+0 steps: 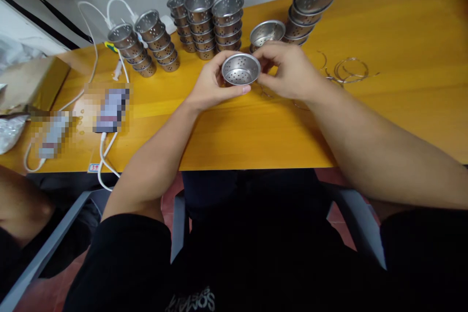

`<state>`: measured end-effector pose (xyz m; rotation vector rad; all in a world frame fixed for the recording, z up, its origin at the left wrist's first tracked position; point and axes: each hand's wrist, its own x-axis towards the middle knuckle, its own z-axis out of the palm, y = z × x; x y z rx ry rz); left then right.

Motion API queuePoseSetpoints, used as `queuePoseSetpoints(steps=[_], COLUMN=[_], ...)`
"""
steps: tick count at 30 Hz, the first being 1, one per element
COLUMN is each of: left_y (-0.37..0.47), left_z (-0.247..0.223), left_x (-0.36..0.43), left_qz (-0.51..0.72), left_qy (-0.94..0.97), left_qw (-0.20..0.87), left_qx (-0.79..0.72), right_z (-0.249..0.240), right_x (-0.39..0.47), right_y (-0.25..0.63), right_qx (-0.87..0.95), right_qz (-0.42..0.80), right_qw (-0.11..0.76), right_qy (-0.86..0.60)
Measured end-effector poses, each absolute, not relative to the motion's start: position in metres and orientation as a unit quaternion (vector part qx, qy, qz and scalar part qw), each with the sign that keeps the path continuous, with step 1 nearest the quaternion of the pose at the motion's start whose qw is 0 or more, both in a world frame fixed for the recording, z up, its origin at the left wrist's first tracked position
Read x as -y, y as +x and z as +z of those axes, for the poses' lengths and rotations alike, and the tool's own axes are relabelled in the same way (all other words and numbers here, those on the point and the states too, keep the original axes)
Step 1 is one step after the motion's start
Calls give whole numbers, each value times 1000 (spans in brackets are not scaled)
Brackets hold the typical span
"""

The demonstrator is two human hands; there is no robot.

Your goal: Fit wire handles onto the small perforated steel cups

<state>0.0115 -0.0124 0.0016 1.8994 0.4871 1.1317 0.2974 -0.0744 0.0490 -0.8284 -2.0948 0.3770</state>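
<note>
Sitting between both hands, a perforated metal cup (241,74) is held over the table (234,141), its mouth tipped toward the wearer. The left hand (212,85) grips it from nine o'clock, thumb along the near side at six; the right hand (285,70) comes in at three, thumb and fingers bent together at or just beside the rim. For good handling here, I judge, the left should hold the wall firmly without denting it, while the right works lightly, with the rim turned into clear sight.

From the cup, another cup (266,31) stands at one o'clock, a leaning stack (305,7) at two, thin wire loops (351,70) at three, three stacks (200,24) at eleven and two more (159,41) at ten.

Whether the right fingertips pinch wire or only metal rim, I cannot tell; the left fingers behind the cup are mostly hidden. The leaning stack is cut off at twelve.
</note>
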Motion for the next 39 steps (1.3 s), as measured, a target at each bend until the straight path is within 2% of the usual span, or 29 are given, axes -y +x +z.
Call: queuePoseSetpoints(steps=[9,21,27,32,39], left_y=[15,5,13,18,18], left_z=[19,21,23,27,19], left_x=[26,27,29,32,25], left_qz=[458,476,469,471,479], left_qy=[714,667,692,703,728], left_qw=[486,532,499,476,444], left_qx=[-210,-213,-228,-239,-209], right_z=[65,71,83,83,85], right_x=[81,95,105,106,106], right_y=[306,288,288,289,291], right_qx=[891,808,825,824,840], right_qz=[28,163,94,106,-71], right_qw=[344,442,408,357,347], right_qy=[-296,-354,-379,-428,-412])
